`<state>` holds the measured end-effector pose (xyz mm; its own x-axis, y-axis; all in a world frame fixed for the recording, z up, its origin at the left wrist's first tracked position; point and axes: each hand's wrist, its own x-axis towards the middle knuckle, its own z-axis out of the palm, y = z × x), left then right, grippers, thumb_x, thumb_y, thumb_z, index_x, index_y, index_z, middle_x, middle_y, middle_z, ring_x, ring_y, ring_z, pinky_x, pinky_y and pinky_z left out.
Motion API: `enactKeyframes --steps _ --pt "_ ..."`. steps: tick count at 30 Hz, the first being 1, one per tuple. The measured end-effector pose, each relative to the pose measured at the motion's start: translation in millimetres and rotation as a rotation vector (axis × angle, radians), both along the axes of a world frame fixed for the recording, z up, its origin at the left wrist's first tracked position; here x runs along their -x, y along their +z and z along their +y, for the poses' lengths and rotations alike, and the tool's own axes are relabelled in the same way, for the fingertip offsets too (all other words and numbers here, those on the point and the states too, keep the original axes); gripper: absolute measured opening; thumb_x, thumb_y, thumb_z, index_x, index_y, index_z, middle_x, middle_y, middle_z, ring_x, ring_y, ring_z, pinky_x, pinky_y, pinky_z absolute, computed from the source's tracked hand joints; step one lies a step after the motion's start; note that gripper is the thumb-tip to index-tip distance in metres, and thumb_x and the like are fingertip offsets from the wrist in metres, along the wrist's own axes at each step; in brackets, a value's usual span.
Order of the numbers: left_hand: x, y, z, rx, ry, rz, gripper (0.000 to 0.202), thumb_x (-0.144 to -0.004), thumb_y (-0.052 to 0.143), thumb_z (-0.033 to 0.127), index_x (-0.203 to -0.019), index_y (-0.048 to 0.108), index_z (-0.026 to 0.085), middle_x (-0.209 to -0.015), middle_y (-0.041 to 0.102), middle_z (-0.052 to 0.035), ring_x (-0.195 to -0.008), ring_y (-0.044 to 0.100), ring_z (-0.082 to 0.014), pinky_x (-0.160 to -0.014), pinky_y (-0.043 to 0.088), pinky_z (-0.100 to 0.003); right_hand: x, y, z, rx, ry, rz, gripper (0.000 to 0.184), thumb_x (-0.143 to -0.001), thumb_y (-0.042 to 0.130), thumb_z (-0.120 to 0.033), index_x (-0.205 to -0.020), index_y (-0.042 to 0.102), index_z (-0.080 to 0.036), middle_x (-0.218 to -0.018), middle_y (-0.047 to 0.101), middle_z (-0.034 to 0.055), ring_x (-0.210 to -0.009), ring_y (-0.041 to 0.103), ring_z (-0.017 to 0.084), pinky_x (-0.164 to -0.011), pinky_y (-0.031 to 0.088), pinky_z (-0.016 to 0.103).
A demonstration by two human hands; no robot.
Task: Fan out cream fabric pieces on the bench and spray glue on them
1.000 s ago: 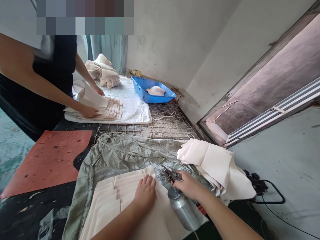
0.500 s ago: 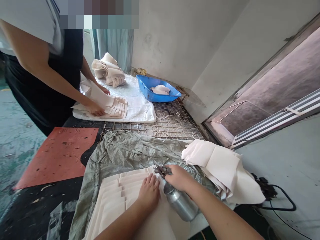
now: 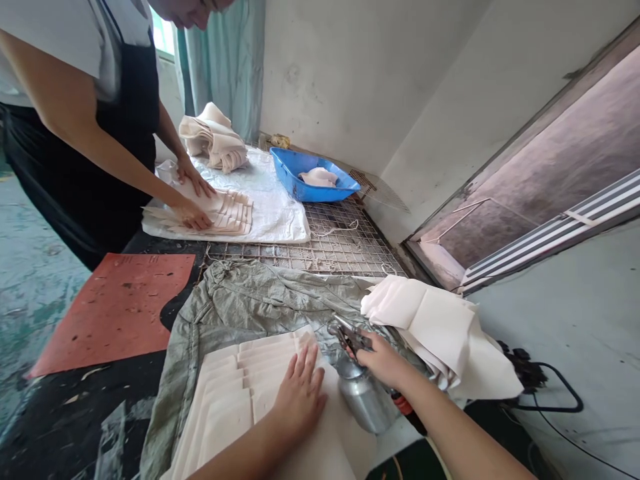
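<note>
Spray gun (image 3: 357, 373): bare metal, dull sheen on cup. Fanned sheets (image 3: 240, 393): matt cream, smooth. Underlay cloth (image 3: 260, 300): grey-green, creased, coarse. Tub (image 3: 300, 177): glossy blue plastic. Wire grid (image 3: 340, 247): metal.

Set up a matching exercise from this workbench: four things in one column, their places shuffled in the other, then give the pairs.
1. spray gun
2. blue tub
3. red sheet
4. fanned white pieces

A. under the flat left hand
B. farthest away, a pale piece inside
C. gripped in the right hand
D. flat, left of the grey-green cloth

Pairs: 1-C, 2-B, 3-D, 4-A.
</note>
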<state>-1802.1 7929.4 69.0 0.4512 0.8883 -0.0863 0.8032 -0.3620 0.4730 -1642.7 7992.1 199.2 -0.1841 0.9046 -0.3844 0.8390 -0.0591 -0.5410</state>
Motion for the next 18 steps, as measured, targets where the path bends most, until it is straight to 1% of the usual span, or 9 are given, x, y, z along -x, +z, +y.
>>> enactKeyframes --steps 2,4,6,9,11,15,18 --pt "3.7 7.2 -21.4 0.061 -0.142 -0.058 0.051 -0.082 0.050 0.039 -0.127 0.047 0.016 -0.148 0.022 -0.0173 -0.136 0.017 -0.0345 -0.109 0.022 -0.055 -12.1 3.0 -9.5 0.003 0.002 0.043 0.033 -0.072 0.045 -0.020 -0.097 0.066 -0.018 -0.082 0.070 0.0025 -0.076 0.061 0.019 -0.069 0.045 0.027" --pt "7.9 13.1 -41.4 0.136 -0.277 -0.129 0.059 -0.083 0.046 0.051 -0.131 0.043 0.018 -0.145 0.027 -0.0181 -0.135 0.020 -0.0356 -0.108 0.023 -0.056 -17.9 11.6 -19.1 0.002 0.027 0.028 0.036 -0.071 0.045 -0.020 -0.100 0.066 -0.018 -0.086 0.070 0.0033 -0.079 0.061 0.020 -0.071 0.045 0.027" --pt "11.3 17.4 -55.2 0.204 -0.350 -0.161 0.067 -0.082 0.041 0.060 -0.133 0.041 0.017 -0.144 0.028 -0.0197 -0.134 0.020 -0.0379 -0.107 0.023 -0.058 -17.6 23.0 -27.5 0.009 0.065 -0.024 0.039 -0.070 0.048 -0.020 -0.105 0.065 -0.019 -0.092 0.070 0.0044 -0.083 0.061 0.021 -0.073 0.045 0.028" --pt "13.6 22.2 -62.8 0.253 -0.362 -0.134 0.070 -0.083 0.038 0.061 -0.137 0.036 0.016 -0.146 0.022 -0.0214 -0.135 0.013 -0.0381 -0.108 0.019 -0.059 -11.5 36.4 -36.6 0.034 0.101 -0.092 0.042 -0.069 0.051 -0.021 -0.109 0.064 -0.021 -0.096 0.070 0.0052 -0.086 0.061 0.023 -0.074 0.044 0.028" --pt "14.1 25.5 -62.9 0.255 -0.357 -0.114 0.069 -0.084 0.037 0.059 -0.138 0.032 0.016 -0.147 0.019 -0.0209 -0.136 0.010 -0.0364 -0.109 0.016 -0.058 -7.4 39.7 -41.1 0.051 0.121 -0.107 0.044 -0.069 0.051 -0.020 -0.112 0.063 -0.022 -0.097 0.070 0.0047 -0.088 0.061 0.023 -0.075 0.044 0.028" --pt "15.9 32.2 -63.6 0.249 -0.353 -0.106 0.069 -0.084 0.040 0.058 -0.137 0.036 0.015 -0.146 0.023 -0.0212 -0.136 0.013 -0.0360 -0.110 0.017 -0.057 -2.4 37.3 -48.0 0.058 0.182 -0.116 0.044 -0.070 0.050 -0.020 -0.111 0.064 -0.024 -0.097 0.070 0.0032 -0.091 0.061 0.023 -0.076 0.043 0.028" --pt "17.5 33.6 -66.7 0.217 -0.349 -0.114 0.067 -0.082 0.044 0.057 -0.134 0.039 0.015 -0.145 0.028 -0.0204 -0.136 0.016 -0.0361 -0.109 0.019 -0.057 1.0 34.0 -52.2 0.047 0.201 -0.120 0.043 -0.069 0.051 -0.020 -0.110 0.065 -0.023 -0.102 0.069 0.0044 -0.094 0.061 0.024 -0.078 0.043 0.028"
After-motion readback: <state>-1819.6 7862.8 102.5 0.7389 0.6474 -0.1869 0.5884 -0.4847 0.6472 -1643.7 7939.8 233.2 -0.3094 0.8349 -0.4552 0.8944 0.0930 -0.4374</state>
